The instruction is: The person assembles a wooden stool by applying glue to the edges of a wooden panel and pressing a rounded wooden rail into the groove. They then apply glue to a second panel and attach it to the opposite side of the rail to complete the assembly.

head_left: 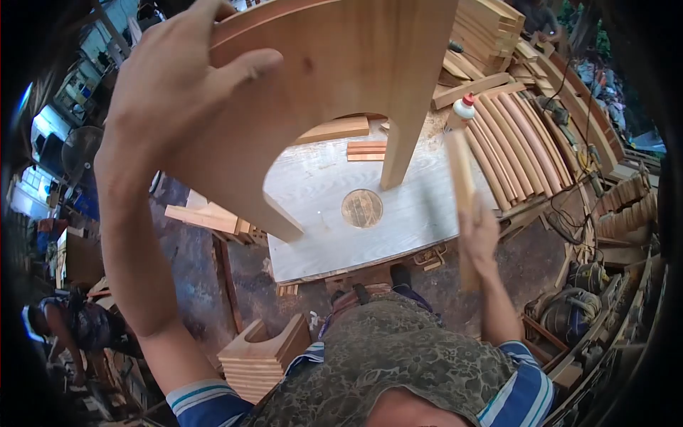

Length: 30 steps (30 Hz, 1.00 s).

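Observation:
A large wooden panel (341, 64) with an arched cut-out stands on two legs on the pale worktable (334, 252). My left hand (167, 92) grips its upper left edge, the thumb lying against the near face. Off the table's right front edge, my right hand (478, 235) is closed around a wooden stick (460, 167) held roughly upright; both are blurred by motion. Between the panel's legs, a round patch (362, 208) shows in the tabletop. Behind the arch lie short reddish wood strips (366, 151).
Curved wooden pieces (516, 146) lie in a row at right, beside a white bottle with a red cap (464, 106). Cut panels (263, 356) are stacked on the floor at lower left. Another person (78, 327) bends at far left; power tools (569, 313) sit at lower right.

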Tool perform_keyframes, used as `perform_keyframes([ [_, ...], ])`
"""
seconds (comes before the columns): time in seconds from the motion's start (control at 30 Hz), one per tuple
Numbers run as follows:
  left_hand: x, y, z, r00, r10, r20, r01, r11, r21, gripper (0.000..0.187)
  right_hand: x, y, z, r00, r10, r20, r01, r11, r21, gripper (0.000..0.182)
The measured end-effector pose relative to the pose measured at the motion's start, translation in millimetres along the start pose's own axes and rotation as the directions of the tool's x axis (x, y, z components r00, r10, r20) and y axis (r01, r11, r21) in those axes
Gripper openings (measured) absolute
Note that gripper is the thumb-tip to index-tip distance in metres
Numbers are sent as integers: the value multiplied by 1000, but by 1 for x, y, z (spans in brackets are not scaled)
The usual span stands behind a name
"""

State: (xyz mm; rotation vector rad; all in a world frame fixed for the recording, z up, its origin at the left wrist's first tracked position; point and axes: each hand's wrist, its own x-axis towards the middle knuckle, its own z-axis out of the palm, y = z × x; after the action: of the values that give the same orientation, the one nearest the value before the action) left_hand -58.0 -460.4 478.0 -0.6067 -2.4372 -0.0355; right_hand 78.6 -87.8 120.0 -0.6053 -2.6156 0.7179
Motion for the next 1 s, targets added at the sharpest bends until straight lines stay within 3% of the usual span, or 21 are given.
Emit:
perform_keyframes([
  [0.07, 14, 16, 12, 997, -71, 28, 72, 996, -59, 53, 12, 20, 44, 973, 93, 209, -54, 981, -186, 58],
  [0.1, 22, 23, 19, 990, -135, 47, 141, 981, -137, 53, 21, 17, 58, 973, 107, 202, -62, 974, -217, 56],
  [0.13, 25, 36, 28, 988, -140, 67, 148, 981, -128, 53, 29, 28, 76, 978, 73, 195, -39, 984, -172, 53],
  [0.2, 26, 54, 39, 991, -116, -68, 123, 988, 93, 62, 48, 35, 94, 989, -49, 142, 61, 995, -76, 50],
  [0.23, 27, 56, 41, 985, -164, -55, 168, 983, 68, 62, 63, 34, 98, 986, -34, 162, 44, 997, -59, 50],
  [0.3, 24, 56, 44, 978, -206, -8, 207, 977, 48, 62, 102, 28, 102, 962, -271, -26, 270, 962, -43, 46],
  [0.4, 24, 50, 46, 963, -270, 26, 271, 960, -67, 62, 180, 4, 134, 873, -474, -113, 486, 831, 272, 35],
  [0.43, 24, 48, 44, 964, -262, 41, 263, 963, -50, 63, 206, -9, 151, 843, -536, -43, 513, 777, 364, 26],
  [0.5, 21, 53, 41, 962, -269, 49, 269, 963, -5, 65, 243, -36, 194, 747, -648, 150, 572, 741, 352, 26],
  [0.53, 23, 54, 42, 961, -267, 67, 272, 960, -69, 65, 248, -44, 210, 731, -668, 137, 586, 718, 374, 26],
  [0.6, 27, 53, 38, 957, -287, 43, 290, 952, -99, 66, 265, -61, 240, 628, -654, 422, 653, 738, 171, 25],
  [0.63, 28, 56, 37, 965, -255, 57, 258, 964, -65, 68, 265, -61, 248, 583, -698, 415, 683, 698, 214, 26],
  [0.7, 29, 63, 33, 979, -205, 24, 203, 978, 42, 70, 263, -65, 247, 630, -648, 428, 597, 757, 265, 26],
  [0.73, 28, 68, 32, 983, -181, -13, 181, 976, 118, 72, 267, -64, 253, 533, -661, 528, 667, 713, 219, 26],
  [0.83, 23, 63, 27, 983, -167, -73, 175, 977, 125, 72, 268, -62, 238, 481, -656, 582, 686, 695, 215, 35],
  [0.9, 20, 63, 27, 976, -213, -33, 216, 959, 185, 73, 268, -69, 192, 616, -580, 533, 564, 797, 215, 32],
  [1.0, 18, 62, 31, 980, -157, -121, 174, 973, 152, 73, 292, -70, 123, 811, -579, 84, 418, 674, 610, 26],
])
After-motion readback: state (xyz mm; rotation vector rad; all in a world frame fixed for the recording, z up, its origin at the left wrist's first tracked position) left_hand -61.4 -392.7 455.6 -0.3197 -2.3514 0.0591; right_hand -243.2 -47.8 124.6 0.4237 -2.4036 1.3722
